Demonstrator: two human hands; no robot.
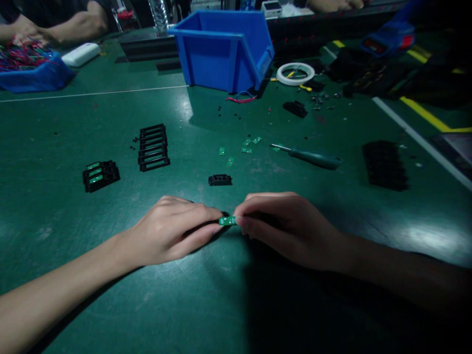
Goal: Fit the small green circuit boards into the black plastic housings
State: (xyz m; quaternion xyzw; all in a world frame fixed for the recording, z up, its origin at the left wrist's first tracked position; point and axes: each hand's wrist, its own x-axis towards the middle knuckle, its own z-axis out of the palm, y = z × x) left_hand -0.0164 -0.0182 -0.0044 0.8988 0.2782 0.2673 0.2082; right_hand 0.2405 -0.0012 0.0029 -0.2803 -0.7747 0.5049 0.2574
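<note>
My left hand (176, 231) and my right hand (285, 227) meet low on the green table mat (110, 305), fingertips together. Between them sits a small green circuit board (227, 221), pinched by both hands. A dark part seems to lie under my left fingers, but it is mostly hidden. Just beyond the hands lies a single black plastic housing (220, 180). Several loose green boards (243, 146) are scattered further back.
A stack of empty black frames (153, 147) and a few frames fitted with boards (100, 175) lie at left. A green-handled screwdriver (313, 158), a black tray (384, 164), a blue bin (224, 49), a tape roll (295, 73) stand beyond. Another person's arms (55, 24) rest at far left.
</note>
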